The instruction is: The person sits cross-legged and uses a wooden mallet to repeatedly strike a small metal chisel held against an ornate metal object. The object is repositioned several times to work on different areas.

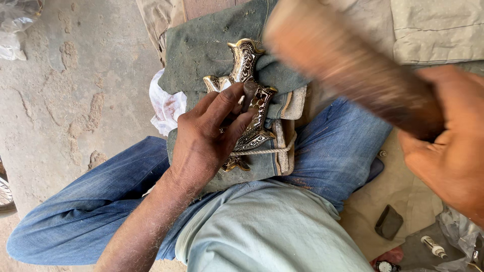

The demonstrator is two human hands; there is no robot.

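An ornate brass piece [248, 65] with dark engraved patterns lies on a grey-green cloth pad [201, 48] over my lap. My left hand [212, 131] presses on its lower half, holding a small dark metal tool [249, 90] upright against it with thumb and fingers. My right hand [448, 146] grips a thick wooden mallet [348, 65], blurred by motion, raised above the piece at the upper right. A thin rope [272, 150] runs across the pad under the brass.
I sit on a rough concrete floor [75, 90] in blue jeans [96, 201]. A stained white rag [164, 106] sticks out left of the pad. At the lower right lie a dark block [388, 221], a small white tube [433, 247] and a wristwatch [386, 266].
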